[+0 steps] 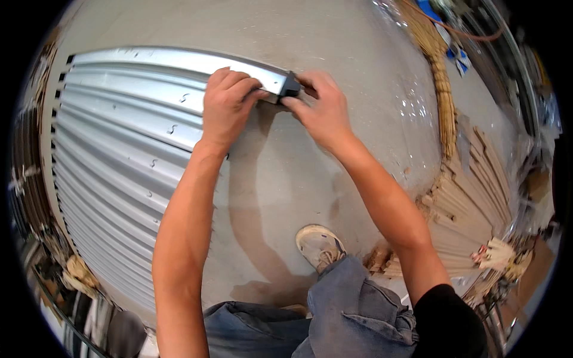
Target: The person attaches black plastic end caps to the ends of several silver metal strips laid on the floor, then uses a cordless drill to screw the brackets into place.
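A silvery metal profile [161,57] lies farthest from me, at the far edge of a row of several like profiles [107,155] on the floor. My left hand [225,107] is closed on this far profile near its right end, thumb and fingers on its near side. A black end cap [291,85] sits at that right end. My right hand [327,110] pinches the cap between thumb and fingers. How deep the cap sits in the profile I cannot tell. Black pieces also show at the left ends of the row.
To the right lies a straw broom [443,98] beside crumpled clear plastic film [412,116]. Nearer on that side are stacked brown cardboard strips [468,200] and a pale work glove [496,255]. My shoe [319,244] stands on the grey floor [274,179]. Bundled long pieces line the left rim.
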Demonstrator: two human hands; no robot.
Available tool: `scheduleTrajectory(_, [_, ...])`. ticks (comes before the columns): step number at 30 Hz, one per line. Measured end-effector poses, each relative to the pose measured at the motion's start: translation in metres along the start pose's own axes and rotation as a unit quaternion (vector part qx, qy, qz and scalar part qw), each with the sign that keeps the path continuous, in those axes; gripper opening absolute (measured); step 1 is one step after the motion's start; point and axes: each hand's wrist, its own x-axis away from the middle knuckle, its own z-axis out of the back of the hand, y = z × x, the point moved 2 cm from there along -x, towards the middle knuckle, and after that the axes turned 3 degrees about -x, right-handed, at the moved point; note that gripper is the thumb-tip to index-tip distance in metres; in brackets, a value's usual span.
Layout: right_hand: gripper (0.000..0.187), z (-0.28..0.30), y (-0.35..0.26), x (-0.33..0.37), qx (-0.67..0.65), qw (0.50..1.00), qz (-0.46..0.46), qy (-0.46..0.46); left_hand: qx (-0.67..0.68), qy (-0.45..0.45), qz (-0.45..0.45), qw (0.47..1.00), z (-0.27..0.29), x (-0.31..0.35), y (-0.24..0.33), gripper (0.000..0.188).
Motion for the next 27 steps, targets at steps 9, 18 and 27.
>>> scheduleTrajectory(9, [0.041,-0.011,0.025,-0.004,0.001,0.999,-0.023,-0.041,0.037,0.016,0.053,0.998,0.029,0.011,0.017,0.043])
scheduleTrajectory(18, [0.042,0.022,0.072,-0.035,0.14,0.983,0.027,-0.12,0.011,-0.152,0.309,0.939,0.235,0.393,0.129,0.036])
scheduleTrajectory(27, [0.068,0.074,0.14,-0.047,0.117,0.983,-0.049,-0.13,-0.194,0.079,0.855,0.474,0.304,0.819,0.358,0.045])
